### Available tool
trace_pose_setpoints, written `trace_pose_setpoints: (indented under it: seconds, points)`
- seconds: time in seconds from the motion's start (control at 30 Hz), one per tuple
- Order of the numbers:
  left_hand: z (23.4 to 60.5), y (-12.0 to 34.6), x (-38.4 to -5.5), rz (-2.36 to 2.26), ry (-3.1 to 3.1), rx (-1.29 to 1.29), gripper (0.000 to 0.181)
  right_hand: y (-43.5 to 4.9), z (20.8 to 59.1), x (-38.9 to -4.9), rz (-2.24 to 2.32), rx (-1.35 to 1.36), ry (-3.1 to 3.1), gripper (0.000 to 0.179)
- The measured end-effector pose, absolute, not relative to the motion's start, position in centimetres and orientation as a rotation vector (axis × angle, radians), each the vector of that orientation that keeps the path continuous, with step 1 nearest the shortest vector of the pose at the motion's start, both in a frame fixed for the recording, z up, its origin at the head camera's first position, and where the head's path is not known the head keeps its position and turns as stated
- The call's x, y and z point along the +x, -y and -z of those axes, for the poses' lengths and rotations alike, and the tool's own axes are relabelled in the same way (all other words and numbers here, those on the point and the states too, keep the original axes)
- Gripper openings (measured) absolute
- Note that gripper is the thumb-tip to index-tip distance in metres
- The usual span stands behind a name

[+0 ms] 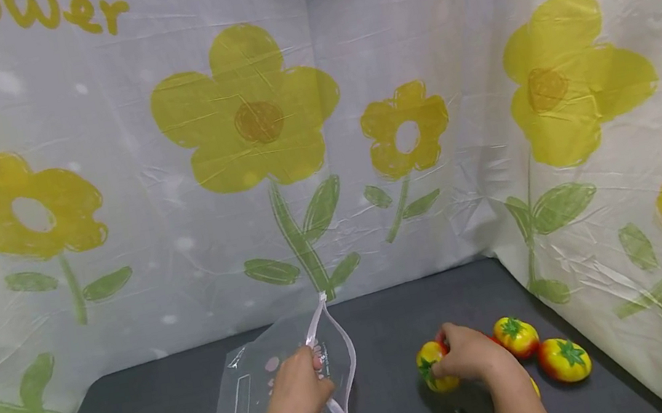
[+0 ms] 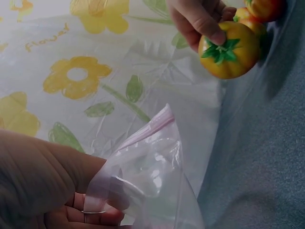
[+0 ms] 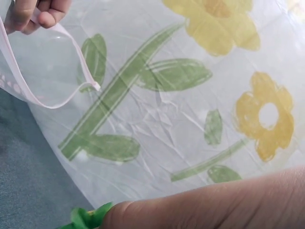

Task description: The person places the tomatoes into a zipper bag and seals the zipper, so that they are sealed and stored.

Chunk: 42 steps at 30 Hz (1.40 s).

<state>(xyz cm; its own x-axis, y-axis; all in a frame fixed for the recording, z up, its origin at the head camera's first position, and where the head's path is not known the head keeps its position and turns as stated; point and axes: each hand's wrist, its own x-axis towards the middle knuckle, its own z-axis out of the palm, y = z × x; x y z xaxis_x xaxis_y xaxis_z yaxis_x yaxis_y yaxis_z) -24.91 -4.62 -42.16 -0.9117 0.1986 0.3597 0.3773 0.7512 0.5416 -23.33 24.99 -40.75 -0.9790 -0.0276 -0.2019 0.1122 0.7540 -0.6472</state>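
My left hand grips a clear zip-lock bag by its pinkish zip edge. The bag's mouth gapes toward the right, and nothing shows inside it. In the left wrist view the thumb and fingers pinch the thin plastic. To the right, my right hand holds a yellow-and-red toy tomato with a green star-shaped leaf top. Its thumb presses by the leaves in the left wrist view, where the tomato hangs close over the table. Only the green leaves show in the right wrist view.
Two more toy tomatoes, one behind the other, lie right of my right hand. Part of another peeks out beside the forearm. The dark table is backed by a white flower-printed sheet.
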Motion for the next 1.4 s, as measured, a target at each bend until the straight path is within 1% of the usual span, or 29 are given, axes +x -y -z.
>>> trace_pose_setpoints:
  seconds: [0.27,0.63,1.1,1.4]
  points:
    - [42.2,4.5,-24.9,0.951,2.675,-0.451,0.028,-25.0,40.7,-23.4,1.086,0.061,-2.809,0.047]
    - [42.3,4.3,-24.8,0.947,2.645,-0.449,0.027,-24.8,40.3,-23.5,1.169,0.018,-2.838,0.049]
    - [42.4,4.0,-24.8,0.898,2.644,-0.452,0.028,-24.4,39.7,-23.5,1.227,0.041,-2.831,0.067]
    - [42.5,3.7,-24.7,0.885,2.634,-0.469,0.028,-23.4,39.6,-23.5,1.305,0.039,-2.873,0.064]
